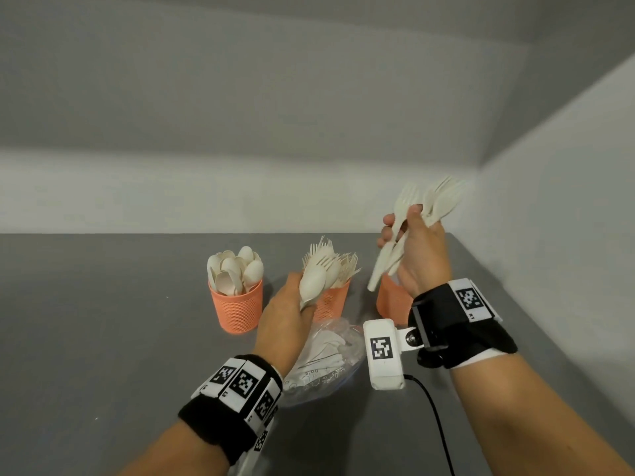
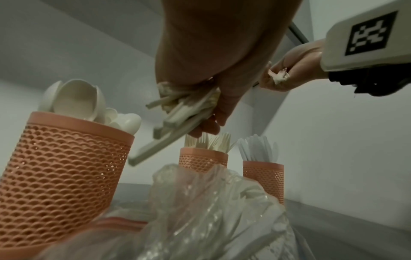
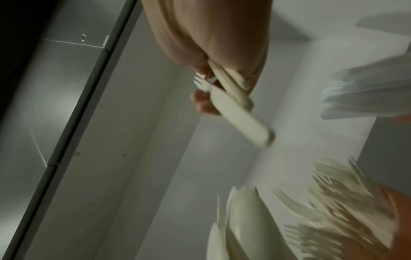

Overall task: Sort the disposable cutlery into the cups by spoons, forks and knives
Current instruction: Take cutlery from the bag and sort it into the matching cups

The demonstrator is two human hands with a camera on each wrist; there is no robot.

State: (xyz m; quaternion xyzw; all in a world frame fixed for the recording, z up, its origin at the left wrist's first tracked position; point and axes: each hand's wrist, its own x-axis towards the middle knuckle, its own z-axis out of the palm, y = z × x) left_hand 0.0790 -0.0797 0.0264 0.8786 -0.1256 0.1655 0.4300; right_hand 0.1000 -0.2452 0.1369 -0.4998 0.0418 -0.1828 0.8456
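On the grey table three orange mesh cups stand in a row: the spoon cup at the left, the fork cup in the middle, and the knife cup at the right, partly hidden behind the right wrist in the head view. The left wrist view shows pale knife blades standing in that third cup. A crumpled clear plastic bag lies just in front of the cups with some white cutlery inside.

The left hand is curled around a small bundle of cutlery whose spoon bowl shows at the top, held just in front of the fork cup. The right hand is raised above the knife cup, gripping a fan of forks by their handles, tines up (this part is motion-blurred, so I cannot count them).

Judging from this, the right hand's forks belong in the middle cup, one place to the left of where they hang. The plainest risk is a missort: lowered straight down, they would land among the knives. The fork cup is also packed, tines splaying past its rim, so pushing in a fanned bundle could snag on the tines and tip the light cup or spill pieces. The left hand sits right before that cup and may obstruct the approach. Its own bundle looks loosely held, and a handle could slip out onto the bag.
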